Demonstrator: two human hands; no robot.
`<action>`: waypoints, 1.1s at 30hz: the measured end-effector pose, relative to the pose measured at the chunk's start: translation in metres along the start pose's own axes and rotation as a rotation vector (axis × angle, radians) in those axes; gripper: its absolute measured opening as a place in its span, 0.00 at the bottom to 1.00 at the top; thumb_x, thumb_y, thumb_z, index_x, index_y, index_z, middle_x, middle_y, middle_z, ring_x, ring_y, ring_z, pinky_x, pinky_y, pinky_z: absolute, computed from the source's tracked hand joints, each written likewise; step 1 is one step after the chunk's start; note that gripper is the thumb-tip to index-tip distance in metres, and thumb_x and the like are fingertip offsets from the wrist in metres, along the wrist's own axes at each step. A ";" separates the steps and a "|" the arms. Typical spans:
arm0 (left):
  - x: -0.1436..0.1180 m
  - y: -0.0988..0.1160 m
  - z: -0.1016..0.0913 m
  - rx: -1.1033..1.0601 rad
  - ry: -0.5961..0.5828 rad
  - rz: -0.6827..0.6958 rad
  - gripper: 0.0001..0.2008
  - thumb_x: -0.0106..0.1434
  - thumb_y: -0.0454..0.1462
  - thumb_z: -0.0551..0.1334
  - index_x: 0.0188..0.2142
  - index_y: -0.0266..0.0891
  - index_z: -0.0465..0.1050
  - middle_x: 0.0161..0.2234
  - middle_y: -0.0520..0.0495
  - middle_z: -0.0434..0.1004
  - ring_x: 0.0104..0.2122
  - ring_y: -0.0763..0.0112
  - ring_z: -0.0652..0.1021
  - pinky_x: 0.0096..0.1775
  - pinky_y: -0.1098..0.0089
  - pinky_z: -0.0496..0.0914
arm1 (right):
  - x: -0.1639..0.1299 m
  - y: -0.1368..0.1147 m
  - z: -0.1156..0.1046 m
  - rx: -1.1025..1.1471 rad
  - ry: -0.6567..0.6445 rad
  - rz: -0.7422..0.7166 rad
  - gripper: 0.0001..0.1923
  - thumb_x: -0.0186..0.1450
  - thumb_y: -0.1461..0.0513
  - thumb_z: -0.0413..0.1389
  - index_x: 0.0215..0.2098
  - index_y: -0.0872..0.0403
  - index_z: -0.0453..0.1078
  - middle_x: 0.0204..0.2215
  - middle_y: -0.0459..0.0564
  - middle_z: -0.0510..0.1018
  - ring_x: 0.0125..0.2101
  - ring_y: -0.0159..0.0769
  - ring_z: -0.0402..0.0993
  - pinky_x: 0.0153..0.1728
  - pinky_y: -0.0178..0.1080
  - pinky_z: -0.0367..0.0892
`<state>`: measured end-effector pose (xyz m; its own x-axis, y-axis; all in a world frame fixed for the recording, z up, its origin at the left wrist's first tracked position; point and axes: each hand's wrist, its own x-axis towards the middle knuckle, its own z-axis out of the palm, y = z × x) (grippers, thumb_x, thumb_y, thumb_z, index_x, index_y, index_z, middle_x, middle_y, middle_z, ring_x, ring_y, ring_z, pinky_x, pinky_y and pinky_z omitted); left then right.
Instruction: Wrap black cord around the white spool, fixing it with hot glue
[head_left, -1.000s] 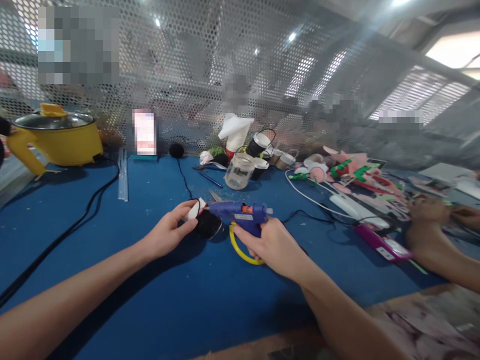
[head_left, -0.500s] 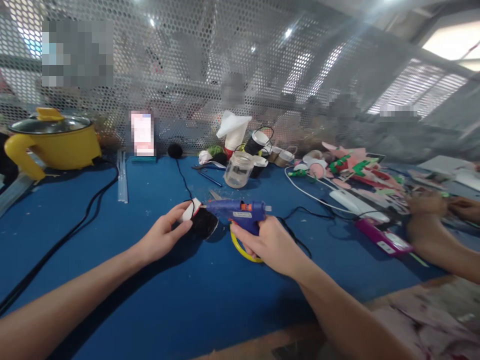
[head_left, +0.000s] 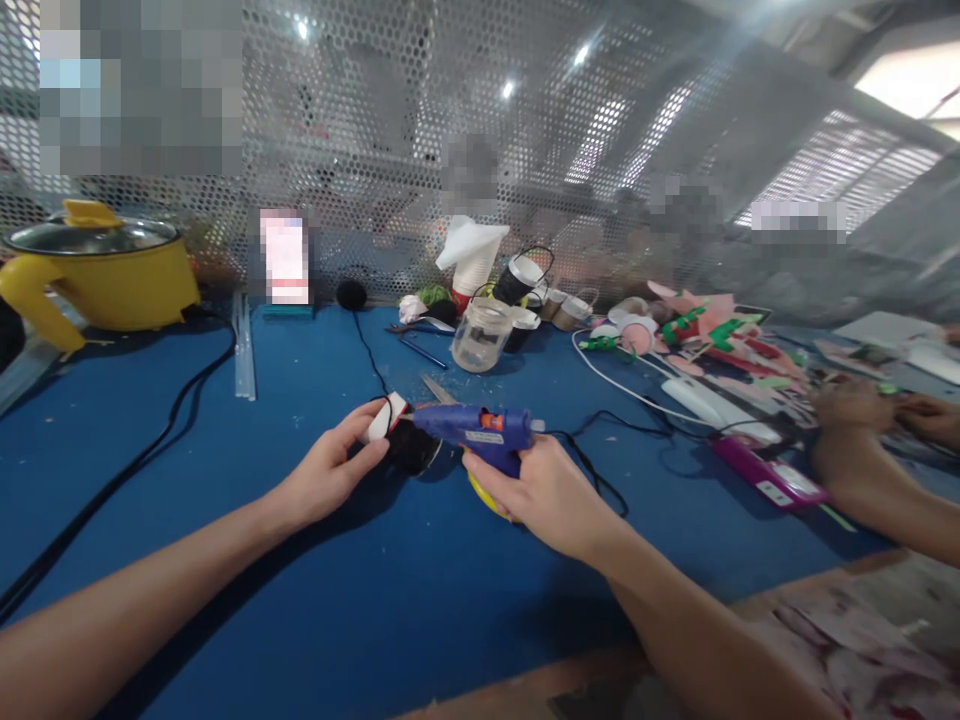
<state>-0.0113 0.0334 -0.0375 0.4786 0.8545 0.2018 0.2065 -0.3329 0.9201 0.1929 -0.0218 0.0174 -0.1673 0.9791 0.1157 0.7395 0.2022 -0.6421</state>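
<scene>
The glue gun (head_left: 480, 433) nozzle has closed onto the black piece (head_left: 411, 447).

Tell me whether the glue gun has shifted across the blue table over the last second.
No real shift: the glue gun sits as before relative to the glass jar, nozzle at the black piece.

**Mesh-Backed Workbench Under Bright Lights**

A blue-covered desk (head_left: 315, 600) ran up to a perforated metal screen (head_left: 390, 130) along its far edge. Ceiling lights (head_left: 510, 88) glared through the holes, and a bright window (head_left: 911, 95) glowed at upper right.
</scene>
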 end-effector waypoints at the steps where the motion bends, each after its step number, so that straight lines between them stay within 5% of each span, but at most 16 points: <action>1: 0.000 0.000 0.000 0.001 0.002 -0.002 0.14 0.59 0.41 0.53 0.41 0.39 0.68 0.56 0.44 0.58 0.54 0.61 0.61 0.55 0.62 0.52 | 0.000 0.000 0.000 0.000 -0.010 -0.003 0.15 0.59 0.60 0.47 0.16 0.53 0.55 0.09 0.41 0.63 0.11 0.27 0.60 0.17 0.31 0.58; 33: 0.001 -0.005 -0.002 0.054 -0.016 0.043 0.15 0.60 0.41 0.52 0.43 0.38 0.67 0.56 0.44 0.59 0.54 0.61 0.62 0.55 0.62 0.53 | 0.002 0.003 0.000 -0.023 0.044 0.039 0.10 0.57 0.58 0.49 0.20 0.54 0.58 0.12 0.42 0.64 0.13 0.27 0.59 0.17 0.31 0.57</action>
<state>-0.0134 0.0362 -0.0416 0.5014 0.8328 0.2347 0.2309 -0.3902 0.8913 0.1942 -0.0194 0.0155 -0.1096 0.9862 0.1242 0.7600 0.1637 -0.6290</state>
